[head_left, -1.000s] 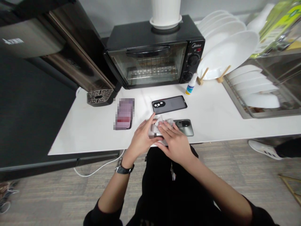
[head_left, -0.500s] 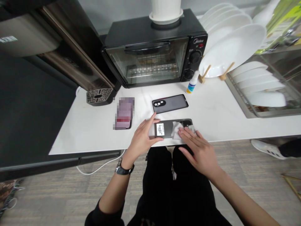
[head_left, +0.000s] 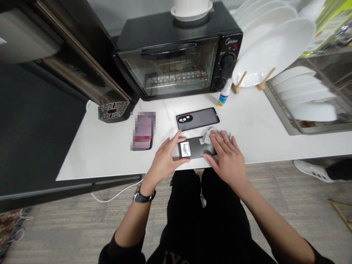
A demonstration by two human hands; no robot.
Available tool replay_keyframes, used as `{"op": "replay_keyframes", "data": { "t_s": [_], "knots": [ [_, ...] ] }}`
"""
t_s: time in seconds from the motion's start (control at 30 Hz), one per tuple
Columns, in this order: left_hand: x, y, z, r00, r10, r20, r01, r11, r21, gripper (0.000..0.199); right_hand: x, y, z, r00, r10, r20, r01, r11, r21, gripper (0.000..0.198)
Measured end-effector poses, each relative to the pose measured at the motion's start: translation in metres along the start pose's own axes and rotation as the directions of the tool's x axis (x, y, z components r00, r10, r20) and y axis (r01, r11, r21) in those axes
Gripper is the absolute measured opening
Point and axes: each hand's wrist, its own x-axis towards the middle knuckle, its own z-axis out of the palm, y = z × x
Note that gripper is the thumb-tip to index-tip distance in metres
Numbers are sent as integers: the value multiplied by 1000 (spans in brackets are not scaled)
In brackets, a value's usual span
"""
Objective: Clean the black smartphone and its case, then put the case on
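Note:
A dark phone [head_left: 195, 147] with a white label lies back up near the counter's front edge. My left hand [head_left: 164, 160] grips its left end between thumb and fingers. Under the outstretched fingers of my right hand [head_left: 230, 158] is a crumpled whitish cloth [head_left: 208, 135], held against the right part of the phone; that end is mostly covered. Just behind lies a translucent phone case [head_left: 204, 118] with a black rim and camera cutouts. To the left is a pinkish pixelated phone-shaped object [head_left: 143, 130]. A small spray bottle [head_left: 224, 94] stands behind the case, to the right.
A black toaster oven [head_left: 176, 69] backs the white counter [head_left: 93, 154], with a white pot [head_left: 191, 8] on top. On the left stands a dark machine with a drip tray [head_left: 114, 111]. White plates [head_left: 275, 55] and a dish basin [head_left: 288, 123] occupy the right.
My right hand and the cloth have shifted slightly away from me over the phone, and the right thumb now rests at its near edge. The left hand keeps its grip.

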Motion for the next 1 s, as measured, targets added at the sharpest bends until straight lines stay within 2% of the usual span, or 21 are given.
{"op": "replay_keyframes", "data": {
  "t_s": [0.13,0.27,0.43,0.5,0.6,0.77,0.9,1.0],
  "knots": [
    [0,-7,3,1000,25,-9,-25,1000,16,113,17,-29,11,986,-143,86,136,987,82,70],
    [0,-12,3,999,31,-21,-30,998,49,113,20,-53,19,972,-204,114,185,969,161,79],
    [0,-11,2,996,86,-14,-86,996,35,110,-1,-41,4,946,-298,130,265,937,226,62],
    [1,-11,2,994,103,-18,-103,994,29,109,-11,-26,-5,954,-279,115,252,946,204,59],
    [2,-11,2,994,108,-19,-107,994,30,108,-23,0,-14,980,-187,64,177,975,130,56],
    [3,-11,3,996,87,-17,-87,995,41,105,-22,29,-15,994,-102,25,100,992,76,57],
    [4,-11,3,996,85,-7,-85,996,33,103,-7,28,-6,998,-61,-2,61,996,72,63],
    [3,-12,3,995,95,-8,-94,995,27,105,8,8,3,998,-70,6,69,992,103,70]
  ]
}}
